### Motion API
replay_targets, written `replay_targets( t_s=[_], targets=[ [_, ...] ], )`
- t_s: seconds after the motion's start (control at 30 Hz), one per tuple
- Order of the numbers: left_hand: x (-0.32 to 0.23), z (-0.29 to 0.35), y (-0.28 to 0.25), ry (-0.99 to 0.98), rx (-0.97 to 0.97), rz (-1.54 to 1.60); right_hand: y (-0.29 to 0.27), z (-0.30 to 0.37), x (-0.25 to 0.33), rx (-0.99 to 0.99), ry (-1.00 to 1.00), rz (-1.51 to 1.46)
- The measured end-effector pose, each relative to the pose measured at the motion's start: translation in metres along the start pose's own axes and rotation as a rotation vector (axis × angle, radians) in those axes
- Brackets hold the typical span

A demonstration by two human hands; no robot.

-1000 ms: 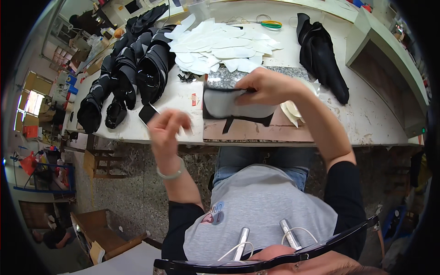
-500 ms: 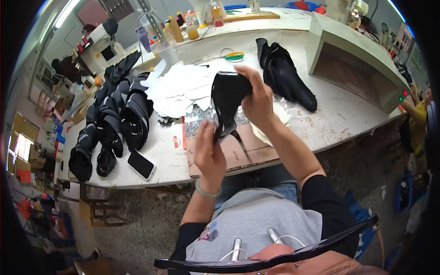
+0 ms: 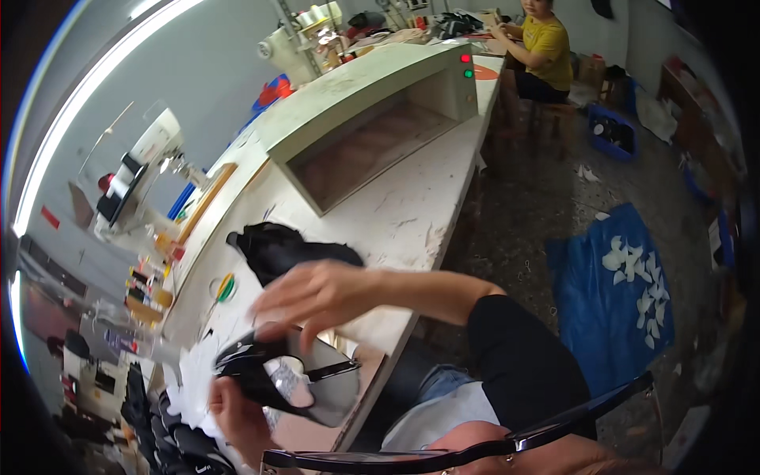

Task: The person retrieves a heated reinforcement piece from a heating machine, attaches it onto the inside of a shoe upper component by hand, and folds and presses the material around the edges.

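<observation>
A black glossy shoe upper (image 3: 249, 370) with a grey lining and a thin strap is held over the near edge of the white workbench (image 3: 380, 229). At its lower left edge, the fingers of my left hand (image 3: 240, 419) pinch it. Just above hovers my right hand (image 3: 321, 294), smeared by motion, its fingers stretched out and its thumb close to the upper; contact is hard to judge. Behind my right hand lies a black bundle of soft material (image 3: 289, 249) on the bench.
A pale green box-shaped machine (image 3: 372, 111) with an opening stands farther along the bench. White cut pieces (image 3: 194, 388) and more black uppers (image 3: 174, 439) lie left. A tape roll (image 3: 226, 287) sits near bottles. A person in yellow (image 3: 546, 47) sits beyond; a blue sheet (image 3: 609, 317) covers floor.
My view has swung to the right. The shoe upper has been turned, showing its grey lining. My left hand now pinches its edge, and my right hand has come off its former grip.
</observation>
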State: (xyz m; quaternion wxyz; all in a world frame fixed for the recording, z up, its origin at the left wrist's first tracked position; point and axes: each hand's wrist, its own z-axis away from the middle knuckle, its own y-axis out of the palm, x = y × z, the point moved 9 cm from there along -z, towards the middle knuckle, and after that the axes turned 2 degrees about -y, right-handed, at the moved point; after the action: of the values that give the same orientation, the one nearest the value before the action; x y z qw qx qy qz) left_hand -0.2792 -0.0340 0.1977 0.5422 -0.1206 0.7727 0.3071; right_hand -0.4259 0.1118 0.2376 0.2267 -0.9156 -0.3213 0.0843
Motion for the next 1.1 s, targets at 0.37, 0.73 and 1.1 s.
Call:
replay_targets(
  t_s=[0.37,0.73,1.1],
  targets=[
    [-0.028,0.015,-0.091,-0.106,-0.449,-1.148,-0.41,0.462,-0.291,-0.733,1.536,1.015],
    [0.054,0.064,-0.098,-0.062,-0.427,-1.866,-0.49,0.563,-0.366,-0.8,1.657,1.206],
    [0.041,0.06,-0.123,-0.043,-0.75,-1.626,-0.564,0.634,-0.385,-0.826,1.329,1.138]
  ],
)
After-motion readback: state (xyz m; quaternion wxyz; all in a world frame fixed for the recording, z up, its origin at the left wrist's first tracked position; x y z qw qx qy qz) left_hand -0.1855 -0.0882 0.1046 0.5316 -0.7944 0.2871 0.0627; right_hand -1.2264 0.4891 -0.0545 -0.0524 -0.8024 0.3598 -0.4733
